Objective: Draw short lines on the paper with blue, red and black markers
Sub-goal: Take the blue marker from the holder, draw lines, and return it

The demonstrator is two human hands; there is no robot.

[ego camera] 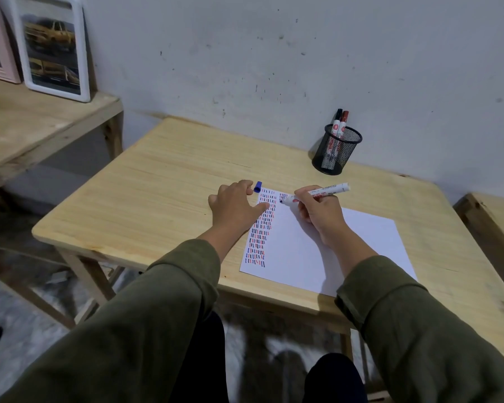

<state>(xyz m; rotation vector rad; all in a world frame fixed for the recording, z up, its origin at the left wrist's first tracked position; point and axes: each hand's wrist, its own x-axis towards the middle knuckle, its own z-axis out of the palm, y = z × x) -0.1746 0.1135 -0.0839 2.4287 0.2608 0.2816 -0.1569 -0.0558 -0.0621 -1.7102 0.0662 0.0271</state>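
Two markers [338,132] in mesh cup [336,158]

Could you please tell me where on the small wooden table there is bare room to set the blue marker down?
Bare wood lies left of the white paper, across the small wooden table, and between the paper's far edge and the black mesh pen holder. The paper's top left corner is crowded: left hand, blue cap, right hand.

A white rectangular paper sheet [346,251] lay flat on the table, short blue, red and black lines filling its left edge. A white-barrelled blue marker [314,194] tilted tip-down on its top edge; a blue cap [257,187] lay just beyond its top-left corner.
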